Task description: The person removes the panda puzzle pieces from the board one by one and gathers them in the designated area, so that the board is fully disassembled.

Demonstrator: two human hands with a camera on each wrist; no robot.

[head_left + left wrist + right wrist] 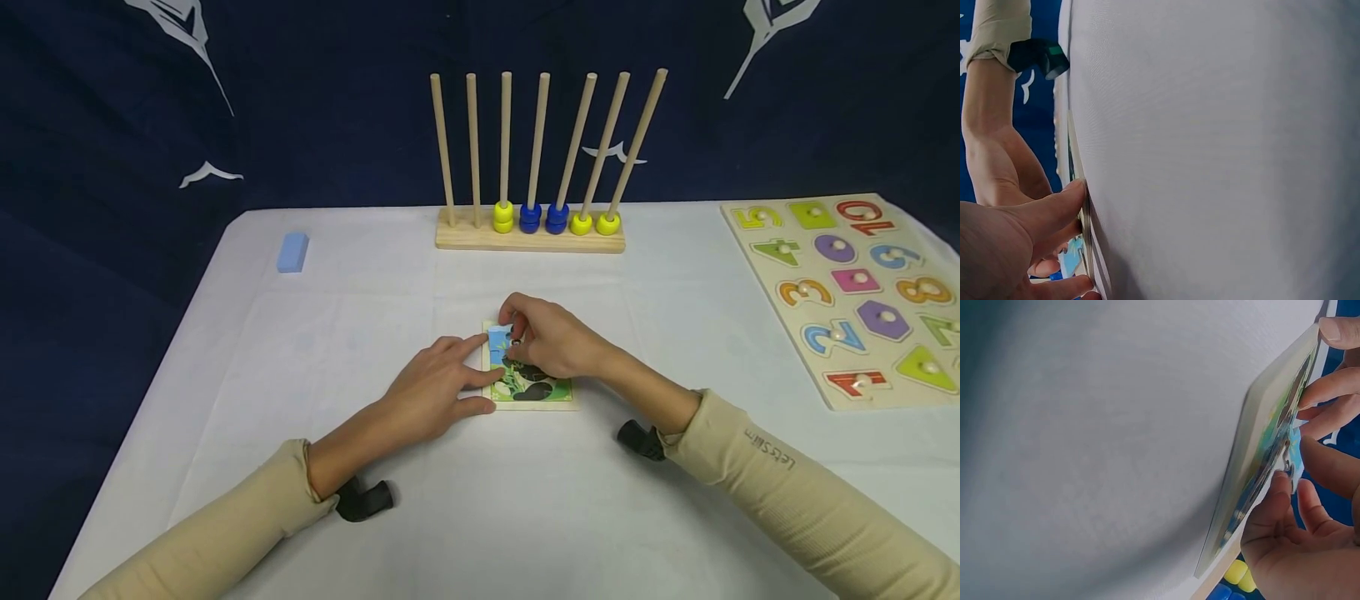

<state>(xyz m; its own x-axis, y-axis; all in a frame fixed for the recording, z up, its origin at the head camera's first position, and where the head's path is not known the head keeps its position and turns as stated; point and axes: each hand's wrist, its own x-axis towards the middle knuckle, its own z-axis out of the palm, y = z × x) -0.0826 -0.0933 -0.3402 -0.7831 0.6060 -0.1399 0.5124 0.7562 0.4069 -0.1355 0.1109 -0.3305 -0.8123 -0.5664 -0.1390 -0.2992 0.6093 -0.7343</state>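
Observation:
A small jigsaw puzzle board (pixel 536 407) with a green and blue picture, dark shapes and a pale rim lies on the table. My left hand (pixel 429 390) rests at its left side, fingers spread and fairly straight, fingertips touching the rim and the picture. Over the upper right part of the board, my right hand (pixel 557 337) pinches a light-blue puzzle piece (pixel 1296 453) between thumb and fingers. That piece stands tilted against the picture in the right wrist view. The hand covers much of the board's upper right from the head view.
Behind the board stands a wooden peg rack (pixel 457 241) with several upright rods and yellow and blue beads. At the right lies a wooden number-and-shape board (pixel 780 321) with knobbed pieces. A blue block (pixel 292 252) sits at the back left of the white-covered table (pixel 510 517).

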